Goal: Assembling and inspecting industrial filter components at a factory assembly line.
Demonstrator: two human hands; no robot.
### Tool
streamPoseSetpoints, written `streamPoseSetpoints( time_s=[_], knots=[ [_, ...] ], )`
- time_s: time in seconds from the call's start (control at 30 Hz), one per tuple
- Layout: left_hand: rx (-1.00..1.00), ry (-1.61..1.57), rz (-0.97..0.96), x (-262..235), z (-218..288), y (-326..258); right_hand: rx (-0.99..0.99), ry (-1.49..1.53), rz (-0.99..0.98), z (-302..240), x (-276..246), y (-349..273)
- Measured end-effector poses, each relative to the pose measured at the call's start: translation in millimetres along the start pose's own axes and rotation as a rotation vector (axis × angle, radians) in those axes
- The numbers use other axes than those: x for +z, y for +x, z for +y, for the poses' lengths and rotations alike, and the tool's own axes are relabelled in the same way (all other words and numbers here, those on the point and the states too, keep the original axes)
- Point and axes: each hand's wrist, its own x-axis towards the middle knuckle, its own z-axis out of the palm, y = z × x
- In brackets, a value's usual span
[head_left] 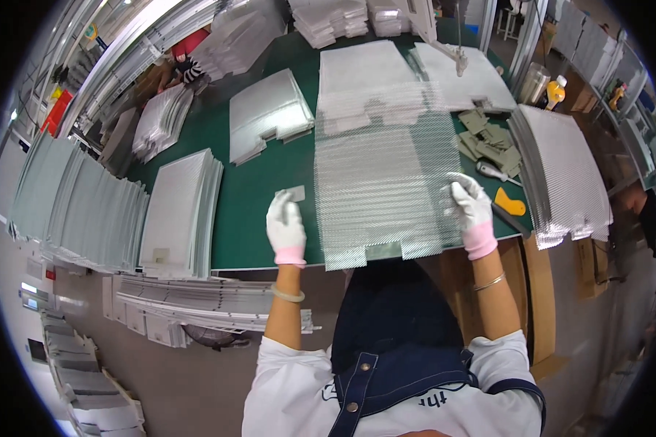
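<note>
A large silvery mesh sheet (383,182), with a notch in its near edge, lies in front of me and reaches past the table's front edge. My right hand (472,207), in a white glove with a pink cuff, is at its right edge, fingers curled together around that edge; the fingertips are partly blurred. Left of the sheet, my left hand (286,227), gloved the same way, is closed on a small pale rectangular piece (296,193) that sticks out past the fingertips. Under the mesh's far part, a stack of pale sheets (357,62) shows through.
Grey-green small plates (492,142), a screwdriver (492,171) and a yellow scraper (510,202) lie at right, beside a mesh stack (565,167). Panel stacks (178,211) line the left of the green table (266,240). Another person's striped sleeve (191,69) shows far left.
</note>
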Motion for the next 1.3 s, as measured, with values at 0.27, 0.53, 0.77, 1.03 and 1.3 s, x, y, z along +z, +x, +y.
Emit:
streamPoseSetpoints(
  time_s=[0.27,0.53,0.77,1.03,1.3],
  knots=[
    [-0.336,-0.348,-0.292,-13,47,-36,-0.162,-0.473,-0.086,12,6,-23],
    [-0.474,-0.14,-0.356,-4,46,-48,-0.282,-0.867,-0.106,50,-7,-14],
    [-0.507,-0.04,-0.412,0,27,-47,-0.02,-0.808,-0.093,35,2,-14],
    [-0.505,0.126,-0.441,10,24,-45,-0.083,-0.907,-0.105,51,-11,-6],
    [-0.497,0.288,-0.505,9,28,-45,-0.085,-1.003,-0.117,57,-13,-8]
  ],
)
